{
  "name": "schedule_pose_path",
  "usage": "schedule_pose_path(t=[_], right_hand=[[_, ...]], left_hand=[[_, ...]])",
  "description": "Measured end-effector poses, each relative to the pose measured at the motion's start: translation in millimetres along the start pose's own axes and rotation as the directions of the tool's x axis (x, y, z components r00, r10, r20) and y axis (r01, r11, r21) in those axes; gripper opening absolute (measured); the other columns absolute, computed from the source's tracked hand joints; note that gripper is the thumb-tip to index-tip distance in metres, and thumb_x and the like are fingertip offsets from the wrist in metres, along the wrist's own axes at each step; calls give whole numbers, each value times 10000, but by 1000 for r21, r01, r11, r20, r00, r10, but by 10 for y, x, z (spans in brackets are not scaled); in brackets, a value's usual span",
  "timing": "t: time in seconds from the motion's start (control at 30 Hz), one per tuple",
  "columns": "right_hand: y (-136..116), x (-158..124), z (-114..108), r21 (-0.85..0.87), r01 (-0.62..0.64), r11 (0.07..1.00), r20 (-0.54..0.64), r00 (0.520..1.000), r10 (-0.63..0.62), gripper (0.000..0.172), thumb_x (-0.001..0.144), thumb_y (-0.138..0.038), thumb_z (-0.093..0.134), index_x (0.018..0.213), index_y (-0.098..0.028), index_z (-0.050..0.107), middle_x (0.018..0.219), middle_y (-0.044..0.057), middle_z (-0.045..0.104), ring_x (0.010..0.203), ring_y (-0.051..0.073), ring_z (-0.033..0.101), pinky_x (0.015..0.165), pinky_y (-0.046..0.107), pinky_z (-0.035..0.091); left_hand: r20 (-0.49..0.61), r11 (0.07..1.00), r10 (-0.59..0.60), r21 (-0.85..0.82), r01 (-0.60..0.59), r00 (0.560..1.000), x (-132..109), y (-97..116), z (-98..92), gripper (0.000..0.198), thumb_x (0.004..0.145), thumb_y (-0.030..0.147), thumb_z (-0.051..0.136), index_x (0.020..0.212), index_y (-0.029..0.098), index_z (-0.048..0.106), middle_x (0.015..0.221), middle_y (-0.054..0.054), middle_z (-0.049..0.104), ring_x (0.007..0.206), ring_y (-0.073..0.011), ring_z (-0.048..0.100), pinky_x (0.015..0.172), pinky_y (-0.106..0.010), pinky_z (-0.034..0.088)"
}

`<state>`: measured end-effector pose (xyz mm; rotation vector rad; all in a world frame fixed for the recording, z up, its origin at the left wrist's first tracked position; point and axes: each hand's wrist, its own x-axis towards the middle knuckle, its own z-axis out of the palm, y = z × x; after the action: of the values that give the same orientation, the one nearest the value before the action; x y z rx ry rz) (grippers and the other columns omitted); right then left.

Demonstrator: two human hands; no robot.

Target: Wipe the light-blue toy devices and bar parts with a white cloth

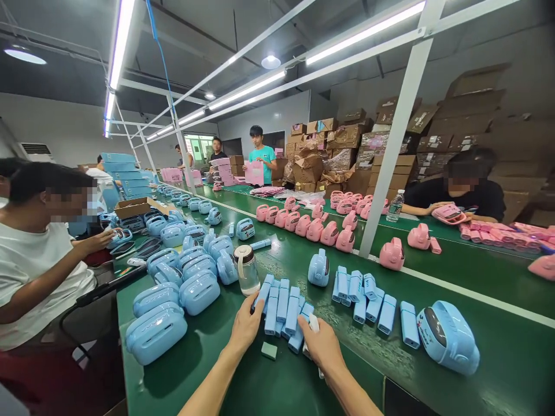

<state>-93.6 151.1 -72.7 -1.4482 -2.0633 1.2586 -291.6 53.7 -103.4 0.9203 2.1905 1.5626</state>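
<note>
My left hand (246, 327) is closed at the lower end of a light-blue rectangular stick (264, 289), and a small dark part shows by its fingers. To its right, my right hand (324, 345) wraps round a slim white object (313, 325) whose ends stick out above and below the fist; its kind cannot be made out. Between the hands lies a pile of light-blue sticks (282, 301), several of them stacked on each other. A small grey-green block (269, 351) rests on the table just in front of the pile.
Blue rounded handled cases (200, 293) crowd the left, beside a lidded clear jug (246, 268). More blue sticks (387, 315) and a blue case (448, 338) lie right. Pink cases (321, 229) line the belt beyond a white post (396, 133). Co-workers sit left and far right.
</note>
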Motion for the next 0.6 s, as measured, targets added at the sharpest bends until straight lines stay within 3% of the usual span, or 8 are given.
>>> schedule_pose_path(t=[0.13,0.27,0.43,0.6], right_hand=[[138,-122,-39,32,-18,999,-3,1000,18,327,1060,-467,598,1173,-175,692,1134,72,747,1053,247,712,976,455,558],[328,-355,-143,49,-64,997,-41,997,66,415,1060,-525,567,1268,-182,669,1264,104,724,1141,273,694,1018,472,537],[430,-629,-296,68,-121,990,-78,989,126,463,1059,-522,567,1351,-166,620,1282,118,726,1159,276,698,1037,479,525],[489,-810,-375,80,-156,984,-99,981,164,485,1032,-463,631,1390,-139,583,1313,136,712,1203,284,681,1058,482,513]], left_hand=[[88,1000,18,18,-20,996,-127,94,-7,380,1021,420,610,1317,186,652,1369,-112,701,1257,-289,658,1135,-568,473],[174,999,41,16,-45,984,-249,160,120,388,1033,444,571,1329,204,647,1377,-105,699,1270,-288,645,1144,-561,456],[274,995,80,31,-92,958,-341,213,301,410,1028,454,536,1337,207,644,1370,-103,707,1248,-285,649,1132,-546,454],[334,991,89,68,-119,938,-416,305,366,465,981,506,501,1331,245,660,1373,-83,725,1243,-325,657,1115,-522,470]])
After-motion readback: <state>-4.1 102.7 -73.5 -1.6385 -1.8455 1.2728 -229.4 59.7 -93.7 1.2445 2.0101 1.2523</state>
